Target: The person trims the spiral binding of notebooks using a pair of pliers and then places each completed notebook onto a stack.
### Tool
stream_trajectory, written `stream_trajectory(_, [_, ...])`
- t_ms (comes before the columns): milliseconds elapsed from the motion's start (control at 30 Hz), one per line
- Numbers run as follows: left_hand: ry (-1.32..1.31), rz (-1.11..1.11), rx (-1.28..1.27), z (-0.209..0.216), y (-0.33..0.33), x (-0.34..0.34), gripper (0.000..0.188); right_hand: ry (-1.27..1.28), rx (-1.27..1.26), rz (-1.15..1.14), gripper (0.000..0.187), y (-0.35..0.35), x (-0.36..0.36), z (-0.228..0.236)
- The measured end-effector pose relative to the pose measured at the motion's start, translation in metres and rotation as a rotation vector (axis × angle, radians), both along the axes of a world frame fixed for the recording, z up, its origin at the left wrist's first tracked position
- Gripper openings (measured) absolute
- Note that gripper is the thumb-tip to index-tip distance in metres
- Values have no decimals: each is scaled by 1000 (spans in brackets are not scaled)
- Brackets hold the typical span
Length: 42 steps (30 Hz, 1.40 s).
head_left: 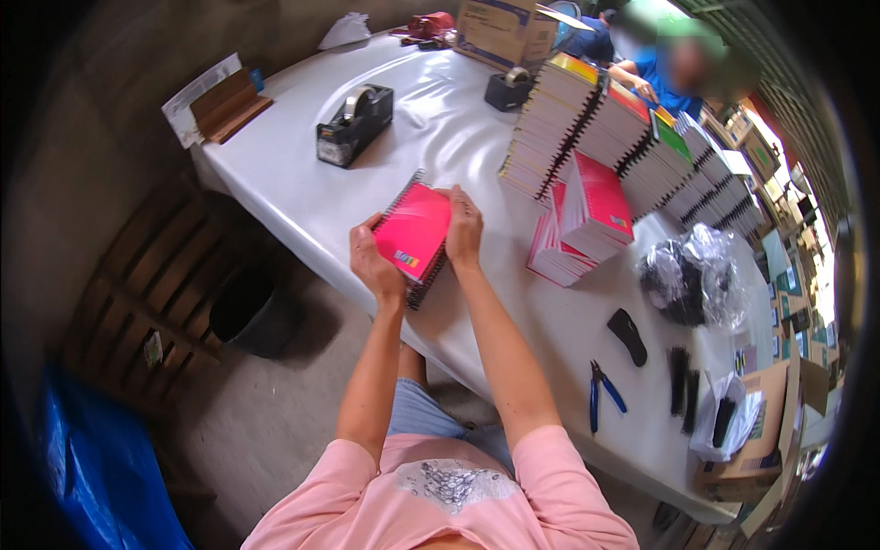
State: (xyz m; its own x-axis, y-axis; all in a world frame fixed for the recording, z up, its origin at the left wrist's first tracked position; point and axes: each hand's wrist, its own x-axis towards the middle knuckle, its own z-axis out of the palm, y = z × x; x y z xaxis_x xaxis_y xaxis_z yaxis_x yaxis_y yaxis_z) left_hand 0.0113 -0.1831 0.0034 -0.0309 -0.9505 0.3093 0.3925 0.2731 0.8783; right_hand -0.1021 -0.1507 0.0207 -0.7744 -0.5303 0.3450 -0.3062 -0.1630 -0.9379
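A small stack of pink spiral notebooks [414, 227] is held between my two hands just above the white-covered table. Black coils show along its upper left and lower right edges. My left hand [376, 263] grips the near left side, thumb up along the cover. Around the far right side is my right hand [465, 223], its fingers closed on the edge. To the right, more pink notebooks [598, 206] stand and lean in a loose pile. Beyond them rise tall stacks of spiral notebooks [553, 128] with yellow, red and green covers.
Two tape dispensers [356, 126] [510, 90] stand farther back on the table [440, 119]. At right lie blue-handled pliers [605, 394], a dark curved object [628, 336], black coils [683, 385] and a clear plastic bag [701, 275]. A person [674, 78] sits across; a dark bucket [252, 312] stands at left.
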Motion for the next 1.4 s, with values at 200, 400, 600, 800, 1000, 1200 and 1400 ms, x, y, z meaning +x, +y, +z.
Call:
stream_trajectory(200, [232,185,-42,-16,-22,38,44,804,79,-366,44,62,-9,71])
stream_trajectory(400, [300,290,-228,72,33,55,32,440,622,-571,68,201,-122,140])
stream_trajectory(600, [233,23,-606,89,77,25,30,15,464,-153,51,211,-148,132])
stream_trajectory(800, [-52,-412,-519,110,115,-9,48,279,365,-388,30,217,-111,148])
stream_trajectory(1000, [63,-954,-48,107,126,-34,30,127,242,-158,38,252,6,117])
stream_trajectory(1200, [-963,-729,-1125,87,123,-11,15,435,751,-855,48,424,-78,26])
stream_trajectory(1400, [-1039,-629,-1160,33,149,-15,33,324,1374,-941,42,478,-117,-9])
